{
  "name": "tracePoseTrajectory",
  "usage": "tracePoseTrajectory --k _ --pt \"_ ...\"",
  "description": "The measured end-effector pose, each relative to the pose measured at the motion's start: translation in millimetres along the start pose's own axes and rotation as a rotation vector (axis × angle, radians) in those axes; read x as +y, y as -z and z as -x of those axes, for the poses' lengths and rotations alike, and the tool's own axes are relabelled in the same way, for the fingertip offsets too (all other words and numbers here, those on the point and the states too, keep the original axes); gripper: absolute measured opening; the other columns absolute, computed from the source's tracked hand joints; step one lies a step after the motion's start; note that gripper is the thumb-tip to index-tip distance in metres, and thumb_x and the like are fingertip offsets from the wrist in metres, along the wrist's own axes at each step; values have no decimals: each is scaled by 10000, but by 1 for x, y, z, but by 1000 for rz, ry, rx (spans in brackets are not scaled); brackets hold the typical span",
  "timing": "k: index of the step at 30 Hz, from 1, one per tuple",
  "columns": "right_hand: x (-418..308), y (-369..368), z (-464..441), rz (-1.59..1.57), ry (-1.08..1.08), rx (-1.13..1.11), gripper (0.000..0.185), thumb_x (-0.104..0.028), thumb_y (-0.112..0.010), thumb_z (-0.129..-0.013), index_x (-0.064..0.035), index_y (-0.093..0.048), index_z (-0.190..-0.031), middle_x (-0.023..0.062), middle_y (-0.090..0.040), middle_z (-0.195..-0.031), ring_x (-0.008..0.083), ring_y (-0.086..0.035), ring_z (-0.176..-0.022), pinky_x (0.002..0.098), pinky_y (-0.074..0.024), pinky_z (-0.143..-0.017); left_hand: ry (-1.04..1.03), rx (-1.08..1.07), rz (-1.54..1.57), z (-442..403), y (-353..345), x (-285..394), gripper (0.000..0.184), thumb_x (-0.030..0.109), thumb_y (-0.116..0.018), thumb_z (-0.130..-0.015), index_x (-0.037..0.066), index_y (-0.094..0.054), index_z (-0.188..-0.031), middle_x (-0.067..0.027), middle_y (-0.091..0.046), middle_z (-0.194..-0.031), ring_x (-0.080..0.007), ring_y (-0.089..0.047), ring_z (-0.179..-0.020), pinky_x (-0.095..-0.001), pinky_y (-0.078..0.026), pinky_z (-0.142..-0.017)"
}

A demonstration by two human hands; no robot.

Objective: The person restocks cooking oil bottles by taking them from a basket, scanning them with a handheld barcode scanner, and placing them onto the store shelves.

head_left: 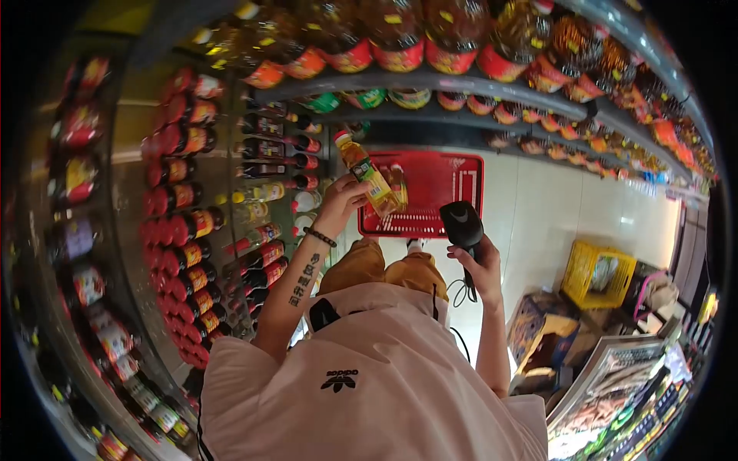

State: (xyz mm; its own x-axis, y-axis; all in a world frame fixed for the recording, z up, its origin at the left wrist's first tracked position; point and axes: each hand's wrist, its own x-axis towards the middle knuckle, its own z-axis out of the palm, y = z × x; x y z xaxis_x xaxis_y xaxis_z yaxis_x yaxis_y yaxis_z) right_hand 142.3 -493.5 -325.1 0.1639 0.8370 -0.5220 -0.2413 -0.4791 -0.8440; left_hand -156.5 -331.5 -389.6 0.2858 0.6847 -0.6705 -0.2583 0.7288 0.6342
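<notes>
Fingers of my left hand (347, 201) are wrapped round a clear bottle of golden liquid (367, 177) with a red cap and a yellow-green label. The bottle is tilted, its cap toward the upper left, above a red plastic basket (438, 163) on the floor. Behind it, a second amber bottle (398, 183) shows in part over the basket. In my right hand (483, 269) is a black handheld barcode scanner (461, 223), gripped by its handle, with its head toward the basket's right side. A dark coiled cable (460, 293) hangs below that hand.
Shelves on the left carry rows of dark sauce bottles with red caps (184, 197). A top shelf holds large oil jugs (400, 34) with red labels. To the right stand a yellow crate (598, 273), an open cardboard box (542, 326) and a display case (607, 384).
</notes>
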Motion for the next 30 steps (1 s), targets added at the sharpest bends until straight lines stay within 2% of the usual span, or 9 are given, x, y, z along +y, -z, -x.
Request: tracePoseTrajectory --k 3,4,6,8,12,14,18,25,30 --pt "-66 -18 18 104 223 -249 376 -100 -758 -807 34 -619 -1130 61 -694 -966 122 -625 -931 288 -473 -883 -245 -46 -24 50 -32 37 489 -9 -639 -865 56 -502 -1330 -73 -620 -1214 -200 -600 -1126 -367 -494 -948" --pt "-82 -25 25 118 243 -266 376 -100 -758 -807 34 -619 -1130 61 -694 -966 122 -625 -931 288 -473 -883 -273 -45 -12 67 -45 50 489 -9 -639 -865 56 -502 -1330 -73 -620 -1214 -200 -600 -1126 -367 -494 -948" --pt "-110 -42 38 246 449 -491 376 -118 -772 -786 33 -640 -1105 62 -687 -976 126 -618 -909 280 -471 -865 -505 -119 68 92 -62 68 475 -26 -719 -806 28 -532 -1239 -71 -629 -1173 -180 -614 -1087 -332 -511 -928" --pt "-129 -65 54 281 414 -505 380 -147 -795 -758 33 -646 -1058 77 -667 -934 136 -598 -841 288 -475 -800 -573 -108 85 108 -66 76 500 -59 -717 -792 24 -519 -1243 -71 -617 -1178 -178 -612 -1085 -328 -517 -928" --pt "-132 -86 55 469 476 -499 367 -140 -800 -748 40 -629 -1018 74 -650 -875 128 -575 -805 293 -470 -775 -743 -88 110 137 -74 93 532 -93 -751 -746 26 -501 -1201 -57 -588 -1139 -151 -606 -1025 -306 -517 -902" --pt "-134 -93 56 517 496 -510 368 -134 -799 -747 44 -621 -1016 73 -645 -863 125 -568 -797 296 -469 -775 -765 -62 99 140 -66 92 530 -80 -770 -736 27 -497 -1178 -52 -577 -1116 -137 -596 -992 -296 -511 -885" --pt "-150 -108 65 388 512 -588 414 -115 -794 -750 63 -601 -1069 92 -660 -918 120 -581 -863 298 -469 -815 -811 -40 68 152 -62 100 522 -32 -821 -715 31 -490 -1115 -43 -560 -1063 -102 -569 -928 -271 -490 -846" --pt "-156 -116 69 330 504 -613 483 -95 -784 -759 77 -587 -1165 108 -684 -1007 136 -608 -967 301 -451 -931 -858 -18 50 154 -60 104 534 2 -842 -715 35 -492 -1118 -43 -574 -1079 -98 -573 -950 -264 -490 -859" --pt "-150 -113 65 291 525 -620 493 -89 -785 -759 60 -584 -1184 91 -685 -1018 138 -608 -978 303 -450 -932 -870 -20 77 153 -57 103 519 -2 -839 -716 39 -496 -1102 -41 -582 -1080 -100 -579 -958 -264 -496 -857"
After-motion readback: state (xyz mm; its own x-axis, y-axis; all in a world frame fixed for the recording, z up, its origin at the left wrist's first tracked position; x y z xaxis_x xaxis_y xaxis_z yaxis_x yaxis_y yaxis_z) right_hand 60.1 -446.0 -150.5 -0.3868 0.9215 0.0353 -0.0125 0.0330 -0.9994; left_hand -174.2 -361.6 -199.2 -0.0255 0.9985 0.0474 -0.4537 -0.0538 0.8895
